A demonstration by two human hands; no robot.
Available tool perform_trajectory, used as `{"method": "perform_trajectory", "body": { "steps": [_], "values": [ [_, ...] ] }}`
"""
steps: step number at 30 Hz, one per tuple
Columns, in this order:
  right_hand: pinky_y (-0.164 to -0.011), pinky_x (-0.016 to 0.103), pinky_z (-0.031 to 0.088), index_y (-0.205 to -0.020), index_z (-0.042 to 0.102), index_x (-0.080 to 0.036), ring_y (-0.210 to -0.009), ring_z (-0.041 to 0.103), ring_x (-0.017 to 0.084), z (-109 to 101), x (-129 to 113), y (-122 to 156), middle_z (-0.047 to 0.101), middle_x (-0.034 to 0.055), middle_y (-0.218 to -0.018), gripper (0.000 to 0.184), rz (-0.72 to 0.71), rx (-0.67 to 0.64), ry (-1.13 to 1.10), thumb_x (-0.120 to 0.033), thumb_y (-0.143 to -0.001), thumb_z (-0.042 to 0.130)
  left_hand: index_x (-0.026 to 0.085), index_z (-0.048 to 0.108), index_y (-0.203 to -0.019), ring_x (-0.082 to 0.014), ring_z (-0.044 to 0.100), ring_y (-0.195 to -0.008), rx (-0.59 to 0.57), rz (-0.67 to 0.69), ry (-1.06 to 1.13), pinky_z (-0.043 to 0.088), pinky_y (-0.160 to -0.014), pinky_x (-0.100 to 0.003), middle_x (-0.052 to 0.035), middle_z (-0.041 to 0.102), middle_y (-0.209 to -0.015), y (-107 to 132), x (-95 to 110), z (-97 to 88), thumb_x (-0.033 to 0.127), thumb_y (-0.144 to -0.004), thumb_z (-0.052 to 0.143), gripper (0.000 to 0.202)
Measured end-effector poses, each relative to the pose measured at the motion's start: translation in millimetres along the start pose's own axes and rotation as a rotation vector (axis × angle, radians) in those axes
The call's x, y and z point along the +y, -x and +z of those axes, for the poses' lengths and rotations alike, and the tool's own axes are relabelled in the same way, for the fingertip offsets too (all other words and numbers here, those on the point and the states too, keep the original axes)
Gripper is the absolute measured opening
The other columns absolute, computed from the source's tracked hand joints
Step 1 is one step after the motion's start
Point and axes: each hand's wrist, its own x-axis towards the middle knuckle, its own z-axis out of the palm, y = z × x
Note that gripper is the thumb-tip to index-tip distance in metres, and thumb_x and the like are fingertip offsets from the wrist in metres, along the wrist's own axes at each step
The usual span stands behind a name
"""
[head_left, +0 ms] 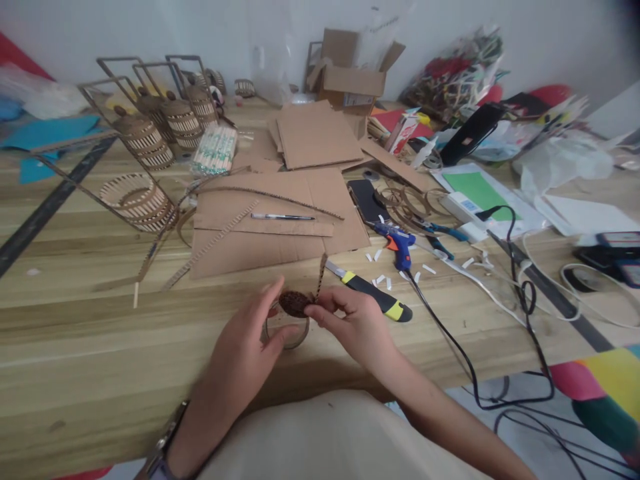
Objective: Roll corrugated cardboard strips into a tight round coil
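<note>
My left hand (pixel 245 350) and my right hand (pixel 350 320) meet over the front of the wooden table (pixel 100 360). Between their fingertips sits a small dark coil of corrugated cardboard strip (pixel 295 303). Its loose tail (pixel 321 277) sticks up and is pinched by my right fingers. My left fingers curl round the coil and a ring of clear tape (pixel 287 333) just under it. Both hands are closed on the coil.
A utility knife with yellow and black handle (pixel 373 297) lies right of my hands. A blue glue gun (pixel 397 243) with a black cord, flat cardboard sheets (pixel 280 213), a pen (pixel 283 217), a phone (pixel 365 200) and woven cardboard baskets (pixel 145 140) lie farther back.
</note>
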Motion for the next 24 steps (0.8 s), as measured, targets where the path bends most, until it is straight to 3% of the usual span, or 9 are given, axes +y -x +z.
{"method": "perform_trajectory", "body": {
  "steps": [3, 5, 8, 11, 14, 17, 20, 24],
  "values": [
    [-0.049, 0.023, 0.031, -0.060, 0.057, -0.020, -0.053, 0.045, 0.010, 11, 2, 2, 0.051, -0.0061, -0.054, 0.027, 0.113, 0.012, -0.099, -0.028, -0.081, 0.073, 0.021, 0.051, -0.141, -0.0190, 0.076, -0.078, -0.006, -0.044, 0.020, 0.064, -0.070, -0.031, -0.0104, 0.075, -0.117, 3, 0, 8.5, 0.025, -0.088, 0.070, 0.057],
    [-0.050, 0.023, 0.033, -0.060, 0.057, -0.020, -0.053, 0.046, 0.010, 17, 2, 3, 0.053, -0.0055, -0.055, 0.030, 0.131, -0.039, -0.165, -0.034, -0.079, 0.076, 0.019, 0.053, -0.137, -0.0194, 0.076, -0.079, 0.003, -0.027, 0.003, 0.064, -0.072, -0.031, -0.0089, 0.076, -0.110, 3, 1, 9.6, 0.021, -0.087, 0.070, 0.053],
    [-0.049, 0.024, 0.034, -0.061, 0.058, -0.020, -0.053, 0.046, 0.011, 20, 3, 4, 0.054, -0.0044, -0.056, 0.039, 0.100, -0.087, -0.211, -0.050, -0.076, 0.079, 0.018, 0.057, -0.130, -0.0219, 0.075, -0.088, -0.014, 0.038, -0.026, 0.062, -0.080, -0.034, -0.0077, 0.077, -0.103, 0, 2, 6.1, 0.015, -0.086, 0.067, 0.045],
    [-0.053, 0.026, 0.040, -0.072, 0.064, -0.020, -0.057, 0.051, 0.013, 16, 4, 5, 0.058, -0.0029, -0.062, 0.043, 0.012, -0.002, -0.192, -0.060, -0.072, 0.081, 0.020, 0.058, -0.127, -0.0217, 0.074, -0.090, -0.033, 0.012, 0.009, 0.061, -0.078, -0.032, -0.0068, 0.077, -0.103, 0, 4, 2.7, 0.016, -0.087, 0.067, 0.041],
    [-0.066, 0.030, 0.050, -0.091, 0.070, -0.022, -0.070, 0.062, 0.017, 9, 6, 5, 0.067, 0.0011, -0.076, 0.034, -0.167, 0.030, -0.174, -0.053, -0.081, 0.079, 0.023, 0.060, -0.123, -0.0191, 0.072, -0.084, -0.046, -0.063, 0.081, 0.059, -0.070, -0.028, -0.0047, 0.075, -0.102, 0, 6, 2.8, 0.017, -0.088, 0.067, 0.036],
    [-0.074, 0.032, 0.053, -0.086, 0.071, -0.024, -0.083, 0.067, 0.019, 5, 6, 5, 0.071, 0.0039, -0.086, 0.017, -0.327, 0.010, -0.166, -0.040, -0.089, 0.074, 0.024, 0.060, -0.121, -0.0193, 0.071, -0.089, -0.072, -0.083, 0.159, 0.058, -0.069, -0.027, -0.0052, 0.074, -0.107, 0, 6, 4.4, 0.015, -0.087, 0.067, 0.036],
    [-0.075, 0.032, 0.055, -0.083, 0.070, -0.024, -0.084, 0.069, 0.018, 8, 7, 4, 0.073, 0.0031, -0.087, 0.010, -0.360, 0.028, -0.198, -0.030, -0.090, 0.074, 0.024, 0.059, -0.122, -0.0208, 0.069, -0.100, -0.103, -0.077, 0.239, 0.059, -0.073, -0.028, -0.0076, 0.071, -0.118, 1, 6, 4.9, 0.013, -0.086, 0.067, 0.038],
    [-0.073, 0.030, 0.055, -0.082, 0.069, -0.023, -0.079, 0.069, 0.016, 12, 7, 5, 0.073, 0.0006, -0.081, 0.010, -0.341, 0.061, -0.222, -0.024, -0.086, 0.078, 0.024, 0.059, -0.125, -0.0200, 0.068, -0.100, -0.124, -0.042, 0.294, 0.061, -0.074, -0.028, -0.0086, 0.067, -0.125, 2, 6, 3.5, 0.014, -0.084, 0.071, 0.044]
  ]
}}
